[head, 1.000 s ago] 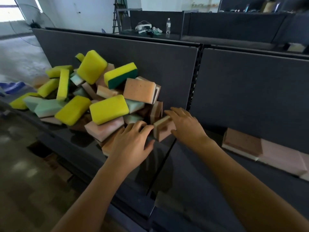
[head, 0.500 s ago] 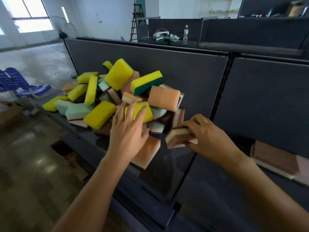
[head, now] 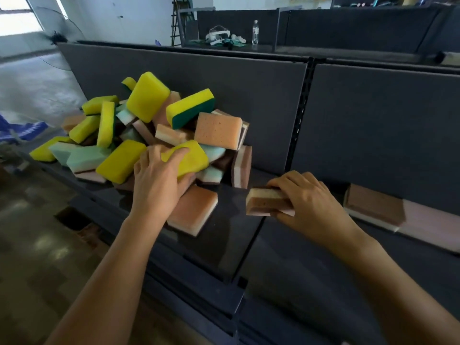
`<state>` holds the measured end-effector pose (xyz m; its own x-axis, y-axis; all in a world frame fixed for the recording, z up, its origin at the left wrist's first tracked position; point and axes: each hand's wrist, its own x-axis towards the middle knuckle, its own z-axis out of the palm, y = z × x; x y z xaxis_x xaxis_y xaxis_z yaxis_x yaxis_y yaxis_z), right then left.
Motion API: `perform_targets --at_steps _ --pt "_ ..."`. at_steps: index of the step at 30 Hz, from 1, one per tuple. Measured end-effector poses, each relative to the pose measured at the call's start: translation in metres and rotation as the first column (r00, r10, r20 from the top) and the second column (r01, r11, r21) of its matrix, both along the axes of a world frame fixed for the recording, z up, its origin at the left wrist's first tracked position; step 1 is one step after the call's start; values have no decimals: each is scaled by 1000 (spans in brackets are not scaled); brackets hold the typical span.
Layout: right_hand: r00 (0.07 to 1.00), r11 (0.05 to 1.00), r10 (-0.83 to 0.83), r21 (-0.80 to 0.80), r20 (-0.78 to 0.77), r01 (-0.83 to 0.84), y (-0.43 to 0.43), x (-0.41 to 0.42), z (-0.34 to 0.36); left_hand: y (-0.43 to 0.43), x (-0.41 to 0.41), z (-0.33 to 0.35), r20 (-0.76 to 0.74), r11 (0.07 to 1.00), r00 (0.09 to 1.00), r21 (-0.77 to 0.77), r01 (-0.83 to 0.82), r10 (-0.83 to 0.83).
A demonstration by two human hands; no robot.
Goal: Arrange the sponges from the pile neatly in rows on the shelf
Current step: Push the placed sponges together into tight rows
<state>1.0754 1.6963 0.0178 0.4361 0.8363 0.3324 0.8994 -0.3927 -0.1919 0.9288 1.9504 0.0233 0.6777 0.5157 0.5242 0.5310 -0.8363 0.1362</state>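
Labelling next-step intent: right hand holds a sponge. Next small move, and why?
Probably the right hand should carry its layered sponge rightward and set it beside the placed sponges by the back panel: it is clear of the pile.

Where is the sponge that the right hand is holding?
Right of centre in the head view, the striped sponge is between the pile and the placed row.

I see a mixed-colour sponge pile [head: 149, 135] on the shelf [head: 231, 235]; right of the pile, two brown-pink sponges [head: 373, 205] lie flat.
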Motion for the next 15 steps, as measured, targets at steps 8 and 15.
perform_targets --at_steps 8,15 --pt "997 995 -82 63 15 81 -58 10 2 -84 12 15 42 981 982 66 183 -186" --pt "963 958 -268 114 26 263 -151 25 11 -173 58 -10 -16 915 915 -3 403 -403"
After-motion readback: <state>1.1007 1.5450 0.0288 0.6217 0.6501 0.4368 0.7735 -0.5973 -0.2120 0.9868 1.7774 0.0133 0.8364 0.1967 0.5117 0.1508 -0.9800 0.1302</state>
